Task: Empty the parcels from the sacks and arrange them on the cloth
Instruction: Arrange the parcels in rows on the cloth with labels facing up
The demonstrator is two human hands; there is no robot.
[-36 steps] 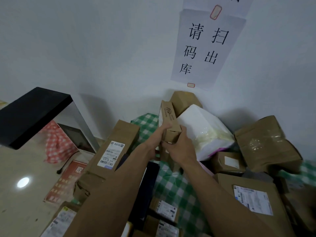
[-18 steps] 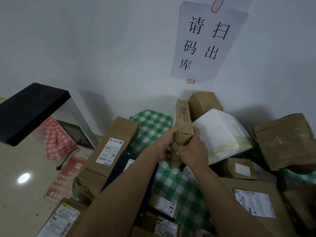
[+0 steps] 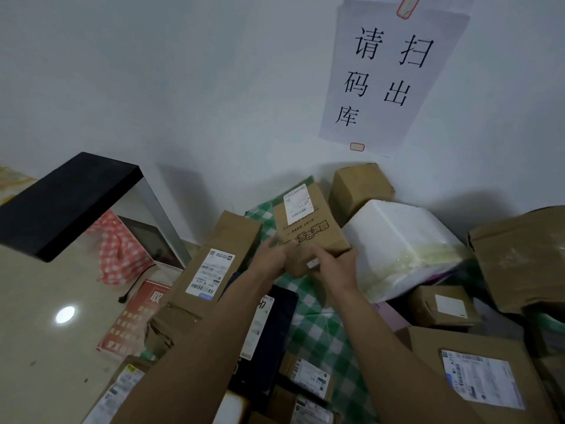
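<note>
A brown cardboard parcel [image 3: 308, 221] with a white label and black print lies face up, tilted, on the green checked cloth [image 3: 318, 332] near the wall. My right hand [image 3: 333, 264] grips its near right corner. My left hand [image 3: 269, 255] touches its near left edge with straight fingers. A long brown box [image 3: 214, 270] with a label lies to the left. A white foam parcel [image 3: 400, 246] sits to the right. No sack is in view.
Brown boxes crowd the right side [image 3: 519, 255] and the near right [image 3: 477, 374]. A small box [image 3: 360, 185] stands against the wall. A dark flat parcel [image 3: 275, 332] lies under my left arm. A black-topped scanner stand [image 3: 70, 197] and red sign [image 3: 134, 316] sit left.
The parcel stood on edge between both hands; it now lies turned label up on the cloth against the wall. My left hand's fingers have straightened.
</note>
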